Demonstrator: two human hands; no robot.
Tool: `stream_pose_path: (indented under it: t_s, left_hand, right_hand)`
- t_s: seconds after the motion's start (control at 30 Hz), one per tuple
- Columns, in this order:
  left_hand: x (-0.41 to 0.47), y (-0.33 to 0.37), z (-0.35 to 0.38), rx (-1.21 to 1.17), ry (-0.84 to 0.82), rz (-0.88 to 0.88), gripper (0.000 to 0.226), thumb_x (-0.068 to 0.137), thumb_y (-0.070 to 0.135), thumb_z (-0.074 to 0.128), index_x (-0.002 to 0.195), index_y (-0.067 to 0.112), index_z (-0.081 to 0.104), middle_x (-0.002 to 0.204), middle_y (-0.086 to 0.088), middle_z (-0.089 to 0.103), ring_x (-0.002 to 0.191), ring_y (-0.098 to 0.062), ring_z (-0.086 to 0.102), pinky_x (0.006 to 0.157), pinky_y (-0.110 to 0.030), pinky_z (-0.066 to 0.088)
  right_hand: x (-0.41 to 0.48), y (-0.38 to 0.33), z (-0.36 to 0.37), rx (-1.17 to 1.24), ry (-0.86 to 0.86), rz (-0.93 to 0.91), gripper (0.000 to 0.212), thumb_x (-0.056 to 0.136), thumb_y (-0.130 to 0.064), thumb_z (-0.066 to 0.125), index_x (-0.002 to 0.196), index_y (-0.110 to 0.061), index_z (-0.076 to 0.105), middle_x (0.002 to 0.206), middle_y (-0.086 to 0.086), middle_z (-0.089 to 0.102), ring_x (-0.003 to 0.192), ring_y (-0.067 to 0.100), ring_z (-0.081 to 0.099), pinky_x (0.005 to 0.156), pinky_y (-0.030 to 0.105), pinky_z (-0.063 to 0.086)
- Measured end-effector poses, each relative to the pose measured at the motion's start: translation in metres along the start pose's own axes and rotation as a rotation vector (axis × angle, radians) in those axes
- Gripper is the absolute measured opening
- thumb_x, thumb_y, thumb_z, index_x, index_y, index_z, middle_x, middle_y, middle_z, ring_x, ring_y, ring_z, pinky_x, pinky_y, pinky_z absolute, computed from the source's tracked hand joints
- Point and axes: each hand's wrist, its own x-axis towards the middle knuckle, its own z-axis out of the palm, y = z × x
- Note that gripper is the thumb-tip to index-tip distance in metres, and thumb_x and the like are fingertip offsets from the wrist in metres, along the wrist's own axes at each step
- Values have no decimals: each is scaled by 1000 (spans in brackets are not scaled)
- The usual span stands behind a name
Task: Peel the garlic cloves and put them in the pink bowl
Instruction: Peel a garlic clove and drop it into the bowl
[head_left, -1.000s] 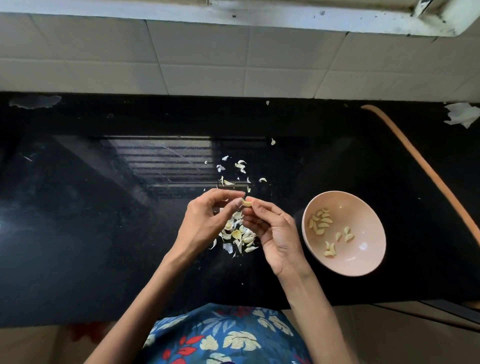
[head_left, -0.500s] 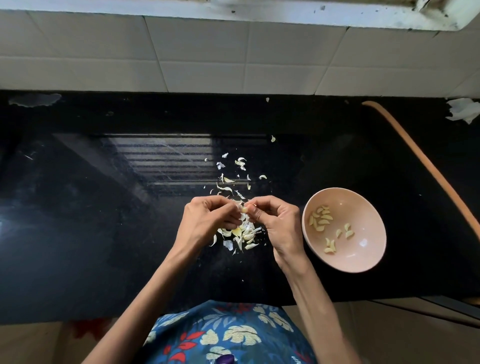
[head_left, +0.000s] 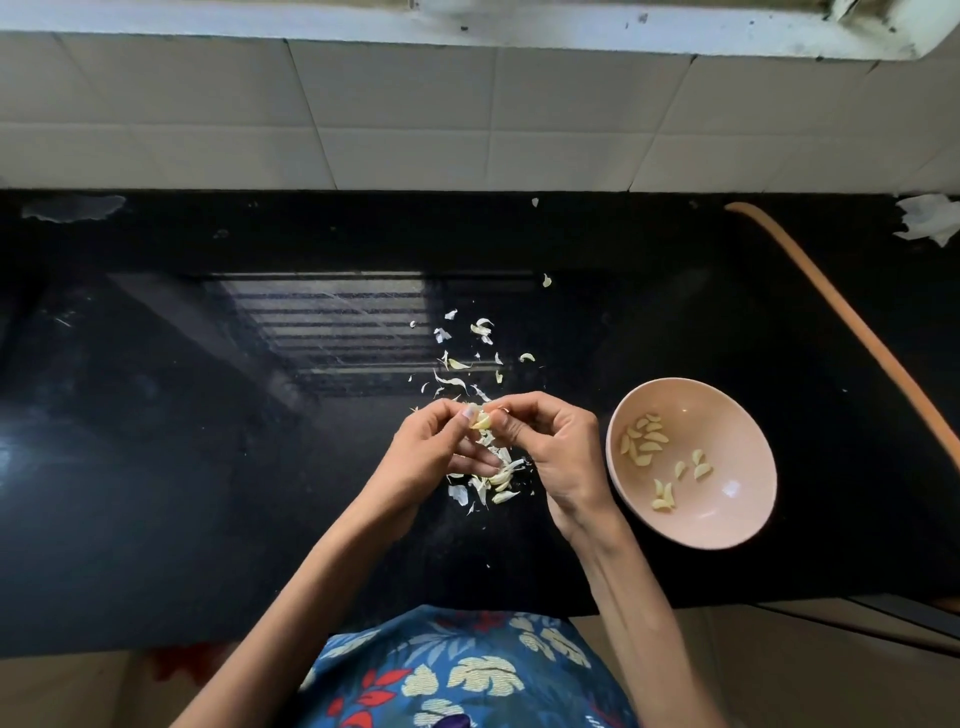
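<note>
Black counter (head_left: 208, 467) | left grip (head_left: 431, 457), right grip (head_left: 556, 452) pinch garlic clove (head_left: 482, 421) | pink bowl (head_left: 727, 431) nearby

1. A home kitchen: a glossy black stone countertop (head_left: 208, 493) runs below a wall of white ceramic tiles (head_left: 415, 114).
2. On it lie papery garlic skins (head_left: 501, 480) beside a round pink bowl (head_left: 737, 431) of peeled cloves (head_left: 644, 441).

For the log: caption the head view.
Left hand and right hand pinch a garlic clove above peel scraps, pink bowl alongside.
</note>
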Motion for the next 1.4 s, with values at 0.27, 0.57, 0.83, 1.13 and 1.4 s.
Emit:
stream_pose_path:
  t_s: [0.27, 0.57, 0.83, 1.13, 1.4]
  left_hand:
    - [9, -14, -3, 191, 253, 56, 19, 103, 24, 53, 99, 8, 62, 66, -4, 73, 62, -23, 74, 77, -46, 61]
    - [6, -7, -15, 783, 373, 204, 15, 75, 42, 83, 76, 30, 76, 67, 15, 68, 65, -9, 66, 67, -35, 57]
    - [7, -5, -16, 721, 320, 298, 20, 86, 40, 74, 105, 34, 77, 78, 9, 64, 59, -14, 63, 66, -42, 58]
    - [6, 0, -16, 605, 419, 271, 34, 67, 46, 87, 69, 21, 65, 64, 6, 67, 58, -15, 62, 53, -33, 52]
    - [3, 5, -12, 305, 91, 122, 21, 79, 37, 78, 89, 19, 80, 78, -7, 76, 71, -25, 74, 73, -36, 61]
  right_hand:
    - [-3, -2, -4, 197, 9, 82, 23, 79, -2, 76, 102, 0, 76, 88, 13, 75, 73, 16, 67, 70, 23, 55]
    - [0, 1, -5, 187, 100, 96, 15, 78, 5, 76, 93, 5, 74, 87, 22, 75, 74, 25, 72, 71, 29, 61]
    - [1, 1, -4, 189, 148, 94, 17, 74, 6, 80, 89, 1, 75, 87, 20, 74, 76, 24, 71, 68, 26, 58]
    - [0, 0, -2, 142, 181, 84, 17, 72, 7, 81, 85, -2, 75, 80, 11, 75, 76, 20, 71, 66, 22, 57]
    - [-1, -2, 0, 135, 179, 120, 16, 71, 6, 82, 85, -1, 76, 80, 13, 76, 74, 23, 71, 66, 26, 58]
